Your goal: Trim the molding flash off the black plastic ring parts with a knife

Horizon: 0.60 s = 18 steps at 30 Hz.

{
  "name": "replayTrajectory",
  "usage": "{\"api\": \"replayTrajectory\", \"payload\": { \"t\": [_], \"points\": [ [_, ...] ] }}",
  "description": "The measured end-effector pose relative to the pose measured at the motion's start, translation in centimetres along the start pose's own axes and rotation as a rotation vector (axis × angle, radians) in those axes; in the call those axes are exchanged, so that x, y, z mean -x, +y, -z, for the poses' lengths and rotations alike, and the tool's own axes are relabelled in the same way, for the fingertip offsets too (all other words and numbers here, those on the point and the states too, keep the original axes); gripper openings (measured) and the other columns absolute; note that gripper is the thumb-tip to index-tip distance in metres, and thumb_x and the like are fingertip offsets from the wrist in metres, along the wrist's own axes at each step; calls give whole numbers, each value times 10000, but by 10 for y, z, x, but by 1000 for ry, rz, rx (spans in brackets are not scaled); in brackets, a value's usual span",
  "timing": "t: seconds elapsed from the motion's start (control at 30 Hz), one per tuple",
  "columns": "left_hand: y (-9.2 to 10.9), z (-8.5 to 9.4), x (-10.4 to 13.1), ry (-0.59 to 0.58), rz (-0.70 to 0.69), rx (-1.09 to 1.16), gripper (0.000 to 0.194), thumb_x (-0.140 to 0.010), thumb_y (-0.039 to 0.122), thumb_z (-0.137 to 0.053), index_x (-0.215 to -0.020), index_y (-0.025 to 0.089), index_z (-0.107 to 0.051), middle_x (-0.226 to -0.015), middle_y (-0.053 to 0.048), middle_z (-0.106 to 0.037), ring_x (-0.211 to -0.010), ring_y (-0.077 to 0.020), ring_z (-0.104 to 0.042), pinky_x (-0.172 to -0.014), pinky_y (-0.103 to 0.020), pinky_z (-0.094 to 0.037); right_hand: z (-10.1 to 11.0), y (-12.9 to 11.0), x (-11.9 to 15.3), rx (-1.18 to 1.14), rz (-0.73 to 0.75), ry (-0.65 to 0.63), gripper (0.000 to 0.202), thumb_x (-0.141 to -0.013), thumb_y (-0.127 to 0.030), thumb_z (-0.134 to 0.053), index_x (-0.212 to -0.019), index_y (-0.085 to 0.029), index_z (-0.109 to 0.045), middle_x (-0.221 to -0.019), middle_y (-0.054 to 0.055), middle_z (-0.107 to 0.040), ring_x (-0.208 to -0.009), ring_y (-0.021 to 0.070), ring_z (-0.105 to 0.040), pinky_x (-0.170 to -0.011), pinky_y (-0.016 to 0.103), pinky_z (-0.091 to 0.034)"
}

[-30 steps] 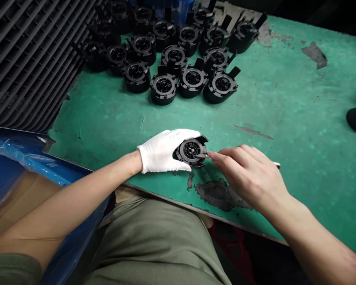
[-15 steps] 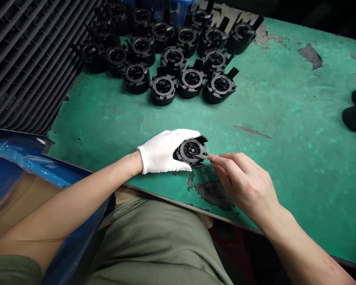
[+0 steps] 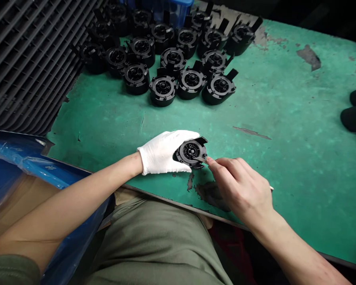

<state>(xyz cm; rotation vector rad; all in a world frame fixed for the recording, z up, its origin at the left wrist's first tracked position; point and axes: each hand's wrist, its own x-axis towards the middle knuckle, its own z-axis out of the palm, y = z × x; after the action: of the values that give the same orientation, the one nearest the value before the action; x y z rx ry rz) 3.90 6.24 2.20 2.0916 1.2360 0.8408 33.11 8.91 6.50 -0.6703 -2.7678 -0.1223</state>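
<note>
My left hand [image 3: 166, 152], in a white glove, grips a round black plastic part [image 3: 191, 151] from its left side, with the thumb and fingers around its rim. The part's ribbed face is turned up. My bare right hand [image 3: 240, 182] is closed around a thin metal tool [image 3: 201, 159], whose tip reaches over the lower right of the part's face. Most of the tool is hidden in the hand; a small pale end shows behind the palm. Similar black parts [image 3: 163, 88] stand in a group farther back.
The green table [image 3: 299, 138] has worn grey patches. A blue bin [image 3: 178, 12] stands behind the group of parts. Black slatted racks [image 3: 26, 59] are at the left, above a plastic-lined blue box [image 3: 26, 158]. Dark cylinders [image 3: 354, 118] stand at the right edge.
My right hand has turned and shifted slightly down, and a pale end now shows behind it. My left hand still holds the part in nearly the same place.
</note>
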Motion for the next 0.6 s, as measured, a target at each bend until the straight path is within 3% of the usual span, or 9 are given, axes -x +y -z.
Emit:
{"api": "replayTrajectory", "payload": {
  "t": [0.3, 0.6],
  "points": [
    [2, 1, -1, -35, 4, -40, 897, -869, 472, -948, -1592, 184, -501, -1544, -176, -678, -1436, -352, -674, -1234, -493, -545, 0, -4, 1, -155, 77, 38, 401, -973, 48, -673, -1361, -48, -656, -1093, 161, -762, -884, 225, -617, -784, 353, -517],
    [6, 1, -1, -15, 15, -31, 817, -861, 471, -946, -1524, 202, -550, -1467, -137, -723, -1368, -331, -713, -1182, -459, -567, 2, 7, 4, -138, -56, 76, 401, -986, -49, -760, -1363, -144, -659, -1090, 95, -772, -864, 192, -639, -787, 317, -513]
  ]
}}
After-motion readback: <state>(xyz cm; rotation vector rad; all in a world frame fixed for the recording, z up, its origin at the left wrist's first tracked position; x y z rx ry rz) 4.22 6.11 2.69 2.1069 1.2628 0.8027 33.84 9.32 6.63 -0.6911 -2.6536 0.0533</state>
